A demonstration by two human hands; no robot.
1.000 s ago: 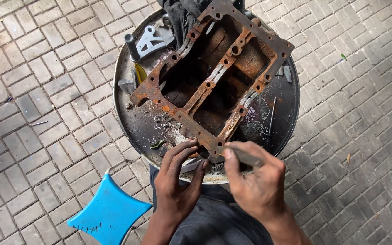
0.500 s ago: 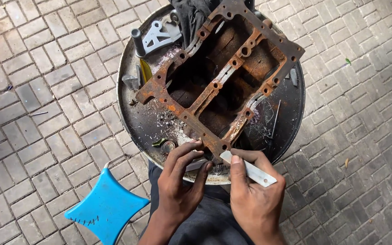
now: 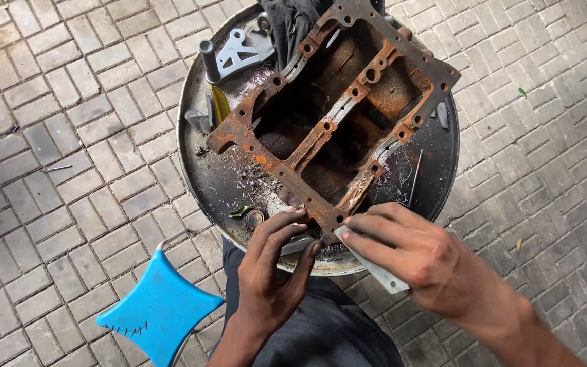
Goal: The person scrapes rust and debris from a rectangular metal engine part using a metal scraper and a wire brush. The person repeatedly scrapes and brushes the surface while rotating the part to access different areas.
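Head cam: rusty rectangular metal engine frame (image 3: 338, 112) sits centre on round steel drum top (image 3: 202, 170). Left hand (image 3: 276, 272) & right hand (image 3: 419, 261) pinch flat grey metal scraper strip (image 3: 375, 268) at frame's lower corner. Risk: blade slips off rust, nicks fingers.
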